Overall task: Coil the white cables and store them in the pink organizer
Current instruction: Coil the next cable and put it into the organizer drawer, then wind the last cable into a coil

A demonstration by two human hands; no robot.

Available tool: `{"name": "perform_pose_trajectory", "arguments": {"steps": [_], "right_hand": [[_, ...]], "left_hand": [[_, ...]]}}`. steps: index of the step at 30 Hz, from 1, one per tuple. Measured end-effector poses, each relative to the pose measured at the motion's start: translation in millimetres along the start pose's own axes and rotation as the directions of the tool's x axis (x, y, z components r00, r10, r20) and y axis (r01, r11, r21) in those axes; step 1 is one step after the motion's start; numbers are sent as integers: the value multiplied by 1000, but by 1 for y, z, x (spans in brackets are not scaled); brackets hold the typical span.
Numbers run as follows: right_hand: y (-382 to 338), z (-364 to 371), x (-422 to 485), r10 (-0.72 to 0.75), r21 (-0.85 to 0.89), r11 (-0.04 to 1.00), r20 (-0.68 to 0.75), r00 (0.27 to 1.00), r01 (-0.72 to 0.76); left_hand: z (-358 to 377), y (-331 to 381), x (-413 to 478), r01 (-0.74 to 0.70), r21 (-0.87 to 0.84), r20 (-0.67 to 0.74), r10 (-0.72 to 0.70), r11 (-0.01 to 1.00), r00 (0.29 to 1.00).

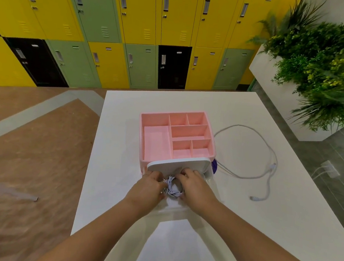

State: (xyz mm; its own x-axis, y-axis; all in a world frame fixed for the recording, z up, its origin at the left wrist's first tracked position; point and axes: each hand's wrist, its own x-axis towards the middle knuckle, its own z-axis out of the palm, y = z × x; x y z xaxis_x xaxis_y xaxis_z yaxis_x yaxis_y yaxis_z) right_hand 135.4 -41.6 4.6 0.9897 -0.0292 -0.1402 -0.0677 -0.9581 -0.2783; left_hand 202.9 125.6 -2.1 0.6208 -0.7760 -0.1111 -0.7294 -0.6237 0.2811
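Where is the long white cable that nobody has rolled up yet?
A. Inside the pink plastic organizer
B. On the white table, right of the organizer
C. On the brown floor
B: the loose white cable sprawls on the white table, to the right of the pink plastic organizer, while both hands hold a coiled white cable near the person.

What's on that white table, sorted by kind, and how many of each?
White cables: 2, a coiled cable held between the left hand and right hand, and a loose cable lying right of the organizer.
Pink organizer: 1, its top compartments empty.
Total: 3 things on the table.
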Motion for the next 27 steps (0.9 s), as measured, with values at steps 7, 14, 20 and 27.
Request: {"name": "perform_pose_trajectory", "arguments": {"steps": [7, 14, 20, 27], "right_hand": [[9, -8, -17, 16, 152, 988, -57, 998, -8], [48, -34, -67, 93, 185, 980, -115, 989, -71], [122, -45, -106, 259, 206, 950, -97, 961, -235], [218, -55, -123, 337, 189, 930, -100, 936, -315]], "left_hand": [[-5, 3, -4, -1, -33, 17, 2, 999, 1000], [-16, 35, 3, -103, -82, -113, 94, 991, 989], [-6, 93, 30, -274, -112, -148, 257, 955, 955], [20, 170, 81, -307, -197, -85, 296, 931, 951]]}}
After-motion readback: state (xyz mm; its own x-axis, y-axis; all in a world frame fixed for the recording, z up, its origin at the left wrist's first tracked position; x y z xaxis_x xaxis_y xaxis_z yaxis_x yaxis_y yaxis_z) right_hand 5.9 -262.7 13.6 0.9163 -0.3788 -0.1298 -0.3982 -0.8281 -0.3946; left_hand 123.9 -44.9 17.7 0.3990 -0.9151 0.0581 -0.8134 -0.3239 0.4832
